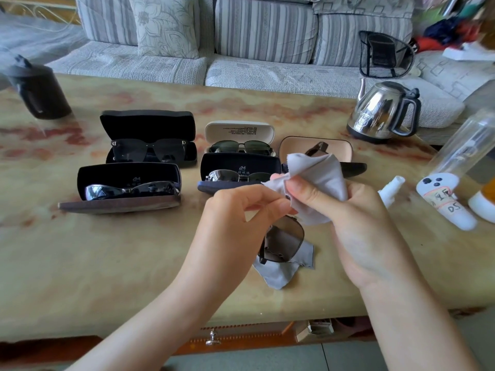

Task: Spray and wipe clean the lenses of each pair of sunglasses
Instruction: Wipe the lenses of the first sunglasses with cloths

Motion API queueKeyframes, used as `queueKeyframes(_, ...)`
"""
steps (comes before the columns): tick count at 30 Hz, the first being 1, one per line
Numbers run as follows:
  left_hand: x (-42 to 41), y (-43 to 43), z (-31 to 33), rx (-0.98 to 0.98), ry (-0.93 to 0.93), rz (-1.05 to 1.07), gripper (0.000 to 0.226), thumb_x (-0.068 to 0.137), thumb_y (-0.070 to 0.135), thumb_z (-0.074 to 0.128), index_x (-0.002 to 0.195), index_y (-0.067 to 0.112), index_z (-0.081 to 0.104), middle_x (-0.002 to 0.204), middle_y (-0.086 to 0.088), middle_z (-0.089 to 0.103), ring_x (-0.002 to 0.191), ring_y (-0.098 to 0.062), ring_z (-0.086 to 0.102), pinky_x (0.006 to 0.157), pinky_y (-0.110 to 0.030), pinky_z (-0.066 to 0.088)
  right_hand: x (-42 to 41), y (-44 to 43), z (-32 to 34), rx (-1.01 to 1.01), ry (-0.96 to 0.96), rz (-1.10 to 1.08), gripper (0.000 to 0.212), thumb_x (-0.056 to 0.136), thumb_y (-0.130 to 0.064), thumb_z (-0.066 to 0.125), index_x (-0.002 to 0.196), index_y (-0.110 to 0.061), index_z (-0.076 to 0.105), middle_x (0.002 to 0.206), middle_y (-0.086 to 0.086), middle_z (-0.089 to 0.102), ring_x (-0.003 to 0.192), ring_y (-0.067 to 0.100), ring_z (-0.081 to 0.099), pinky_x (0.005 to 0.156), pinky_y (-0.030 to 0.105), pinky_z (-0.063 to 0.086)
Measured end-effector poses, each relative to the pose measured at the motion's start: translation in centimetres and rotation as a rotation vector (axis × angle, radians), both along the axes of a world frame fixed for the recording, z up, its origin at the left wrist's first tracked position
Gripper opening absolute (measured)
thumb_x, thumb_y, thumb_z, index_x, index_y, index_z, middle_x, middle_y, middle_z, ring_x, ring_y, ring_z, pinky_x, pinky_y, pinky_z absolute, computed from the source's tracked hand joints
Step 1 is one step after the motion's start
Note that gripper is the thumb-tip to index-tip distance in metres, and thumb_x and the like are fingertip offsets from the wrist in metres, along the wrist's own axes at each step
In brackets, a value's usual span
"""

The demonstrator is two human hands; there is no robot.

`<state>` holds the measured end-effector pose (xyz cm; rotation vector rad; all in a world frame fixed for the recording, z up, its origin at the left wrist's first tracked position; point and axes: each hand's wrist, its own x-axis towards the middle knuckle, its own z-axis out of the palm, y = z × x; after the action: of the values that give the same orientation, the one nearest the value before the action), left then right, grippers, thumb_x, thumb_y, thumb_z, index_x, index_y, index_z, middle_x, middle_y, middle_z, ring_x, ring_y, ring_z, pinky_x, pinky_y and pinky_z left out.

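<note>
I hold a pair of brown-lensed sunglasses [285,241] above the table, one lens hanging down in view. My left hand [241,207] pinches the frame near its top. My right hand [345,210] grips a grey cloth [318,175] wrapped over the upper lens, which is hidden. A second grey cloth [278,271] lies on the table under the glasses. Several open cases hold other sunglasses: a black pair [150,151], a mirrored wrap pair [131,188], a green-lensed pair [241,147] and a metal-framed pair [233,175]. A small white spray bottle [389,192] lies right of my right hand.
An empty tan case [340,148] stands open behind the cloth. A steel kettle [383,111] is at the back right, a dark jug [40,89] at the back left. A clear bottle with a white labelled cap [450,199] lies at the right edge. A sofa runs behind the table.
</note>
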<state>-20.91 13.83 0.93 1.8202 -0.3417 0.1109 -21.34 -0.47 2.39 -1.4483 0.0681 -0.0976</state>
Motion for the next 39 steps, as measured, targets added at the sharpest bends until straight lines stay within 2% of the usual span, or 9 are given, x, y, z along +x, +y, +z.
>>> queueKeyframes(5, 0.2, 0.0, -0.2, -0.028, -0.006, 0.020, 0.018, 0.086, 0.018, 0.068, 0.073, 0.029, 0.071, 0.072, 0.017, 0.071, 0.070, 0.005, 0.064, 0.068, -0.011, 0.048, -0.2, -0.7, 0.2, -0.082, -0.001, 0.044, 0.036, 0.060, -0.026, 0.075, 0.089, -0.004, 0.076, 0.092, 0.010, 0.077, 0.089, 0.020, 0.073, 0.082, 0.026, 0.056)
queueKeyframes(8, 0.2, 0.0, 0.0, -0.046, -0.011, 0.010, 0.015, 0.087, 0.017, 0.066, 0.076, 0.026, 0.072, 0.072, 0.015, 0.072, 0.068, 0.004, 0.065, 0.064, -0.008, 0.046, -0.2, -0.6, 0.2, -0.181, -0.013, -0.039, 0.041, 0.054, -0.035, 0.078, 0.083, -0.006, 0.076, 0.083, 0.007, 0.077, 0.082, 0.021, 0.074, 0.080, 0.029, 0.056)
queueKeyframes(13, 0.2, 0.1, 0.4, -0.052, -0.015, 0.000, 0.016, 0.088, 0.017, 0.065, 0.077, 0.026, 0.072, 0.069, 0.015, 0.072, 0.067, 0.004, 0.066, 0.063, -0.008, 0.047, -0.1, -0.6, -0.1, -0.262, -0.075, -0.173, 0.042, 0.047, -0.045, 0.079, 0.067, -0.008, 0.072, 0.064, -0.003, 0.072, 0.061, 0.008, 0.064, 0.060, 0.017, 0.047)
queueKeyframes(17, 0.2, 0.0, 0.4, 0.008, -0.026, 0.002, 0.019, 0.088, 0.016, 0.065, 0.074, 0.027, 0.070, 0.069, 0.019, 0.070, 0.066, 0.008, 0.063, 0.064, -0.004, 0.042, -0.2, -0.6, -0.2, -0.096, -0.052, 0.019, 0.036, 0.061, -0.027, 0.077, 0.088, -0.003, 0.076, 0.091, 0.010, 0.076, 0.092, 0.020, 0.073, 0.086, 0.028, 0.055)
queueKeyframes(22, 0.0, -0.1, 0.4, 0.065, -0.057, 0.011, 0.017, 0.087, 0.018, 0.067, 0.076, 0.029, 0.072, 0.072, 0.016, 0.072, 0.072, 0.007, 0.062, 0.068, -0.004, 0.040, -0.2, -0.4, -0.2, -0.113, -0.054, -0.033, 0.034, 0.060, -0.029, 0.084, 0.084, -0.006, 0.077, 0.091, 0.017, 0.075, 0.084, 0.020, 0.069, 0.080, 0.030, 0.052)
queueKeyframes(26, 0.0, -0.1, 0.2, 0.063, -0.033, 0.017, 0.011, 0.088, 0.021, 0.067, 0.085, 0.025, 0.077, 0.084, 0.011, 0.073, 0.083, 0.001, 0.065, 0.074, -0.009, 0.045, -0.1, 0.2, -0.6, -0.139, -0.072, -0.090, 0.040, 0.064, -0.034, 0.079, 0.087, -0.002, 0.076, 0.091, 0.015, 0.076, 0.095, 0.033, 0.070, 0.089, 0.046, 0.054)
queueKeyframes(32, -0.1, -0.1, 0.2, -0.022, -0.023, 0.009, 0.017, 0.087, 0.018, 0.067, 0.073, 0.027, 0.072, 0.071, 0.017, 0.072, 0.069, 0.005, 0.064, 0.068, -0.008, 0.045, -0.4, -0.8, 0.4, -0.163, -0.100, 0.022, 0.021, 0.060, -0.026, 0.076, 0.075, -0.011, 0.076, 0.077, 0.002, 0.076, 0.074, 0.011, 0.071, 0.071, 0.020, 0.055)
queueKeyframes(36, -0.1, -0.1, 0.5, -0.016, -0.039, 0.008, 0.019, 0.087, 0.019, 0.066, 0.072, 0.029, 0.072, 0.070, 0.018, 0.071, 0.068, 0.005, 0.064, 0.067, -0.007, 0.045, -0.2, -1.2, 0.3, -0.223, -0.109, -0.070, 0.046, 0.049, -0.036, 0.082, 0.080, -0.002, 0.075, 0.084, 0.012, 0.076, 0.089, 0.034, 0.071, 0.090, 0.052, 0.055)
queueKeyframes(39, -0.1, -0.2, 0.7, -0.004, -0.047, 0.002, 0.022, 0.087, 0.018, 0.066, 0.070, 0.030, 0.070, 0.069, 0.018, 0.070, 0.066, 0.006, 0.062, 0.066, -0.006, 0.043, 0.0, -1.2, 0.1, -0.266, -0.131, -0.140, 0.047, 0.045, -0.040, 0.082, 0.075, -0.005, 0.075, 0.077, 0.007, 0.076, 0.084, 0.032, 0.072, 0.089, 0.053, 0.055)
